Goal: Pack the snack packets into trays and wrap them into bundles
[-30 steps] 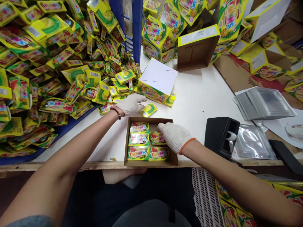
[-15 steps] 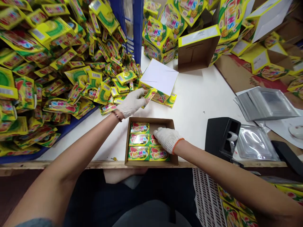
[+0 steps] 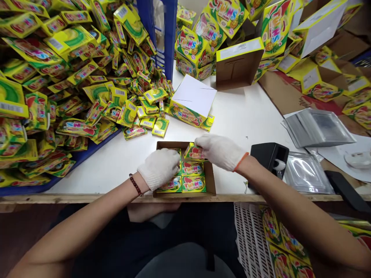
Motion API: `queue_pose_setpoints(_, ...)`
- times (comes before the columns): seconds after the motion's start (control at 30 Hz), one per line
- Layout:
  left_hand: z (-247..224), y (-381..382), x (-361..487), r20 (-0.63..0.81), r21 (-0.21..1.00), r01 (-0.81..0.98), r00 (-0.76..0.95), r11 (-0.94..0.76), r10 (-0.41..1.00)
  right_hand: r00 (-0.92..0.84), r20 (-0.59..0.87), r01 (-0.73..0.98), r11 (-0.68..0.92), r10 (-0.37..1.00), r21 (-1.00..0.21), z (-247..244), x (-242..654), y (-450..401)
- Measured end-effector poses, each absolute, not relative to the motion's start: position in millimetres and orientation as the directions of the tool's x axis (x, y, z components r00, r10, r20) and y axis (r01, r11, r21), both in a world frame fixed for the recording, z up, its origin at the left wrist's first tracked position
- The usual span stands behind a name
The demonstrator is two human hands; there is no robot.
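Our right hand, in a white knit glove, is closed narrow on a yellow-and-green packet, pinching it from above and holding it tilted at the far right corner of the brown cardboard tray. Our left hand lies low over the tray's left side, its fingers resting on the packets there; we cannot tell whether it grips one. Two near packets sit flat, edge to edge, along the tray's near wall, with a third packet just behind them on the right. Good work here means packets square to the walls and snug together, pinched lightly so their printed faces stay unbent. Farther off, a loose packet lies on the white table, beside the heap of packets against the blue crate.
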State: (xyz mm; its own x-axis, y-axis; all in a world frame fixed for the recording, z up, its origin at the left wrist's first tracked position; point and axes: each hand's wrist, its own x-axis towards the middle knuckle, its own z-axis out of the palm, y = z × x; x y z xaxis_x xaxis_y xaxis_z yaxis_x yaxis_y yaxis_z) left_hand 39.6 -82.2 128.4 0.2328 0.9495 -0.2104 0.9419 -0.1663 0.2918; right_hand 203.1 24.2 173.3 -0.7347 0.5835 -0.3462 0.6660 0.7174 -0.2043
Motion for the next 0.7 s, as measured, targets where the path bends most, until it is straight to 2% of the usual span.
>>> queue_pose_setpoints(0.07, 125, -86, 45, -0.3, 0.185, 0.941, 0.33, -0.285, 0.895, -0.71, -0.439, 0.618, 0.786, 0.55, -0.013, 169, 189, 16)
queue_pose_setpoints(0.13, 122, -90, 52, -0.371, 0.144, 0.948, 0.316, -0.283, 0.873, -0.662, -0.503, 0.612, 0.788, 0.555, 0.064, 161, 174, 8)
queue_pose_setpoints(0.3, 122, -92, 59, -0.448, 0.127, 0.971, 0.239, -0.204, 0.861, -0.608, -0.49, 0.675, 0.732, 0.624, 0.094, 140, 163, 0)
queue_pose_setpoints(0.53, 123, -85, 64, -0.421, 0.164, 0.96, 0.276, -0.227, 0.864, -0.62, -0.442, 0.654, 0.738, 0.648, 0.166, 130, 186, 3)
queue_pose_setpoints(0.63, 122, -85, 69, -0.458, 0.141, 0.97, 0.243, -0.2, 0.855, -0.635, -0.422, 0.655, 0.74, 0.648, 0.152, 121, 185, 3)
queue_pose_setpoints(0.7, 119, -86, 72, -0.43, 0.14, 0.966, 0.255, -0.215, 0.866, -0.627, -0.437, 0.661, 0.737, 0.645, 0.14, 118, 184, 2)
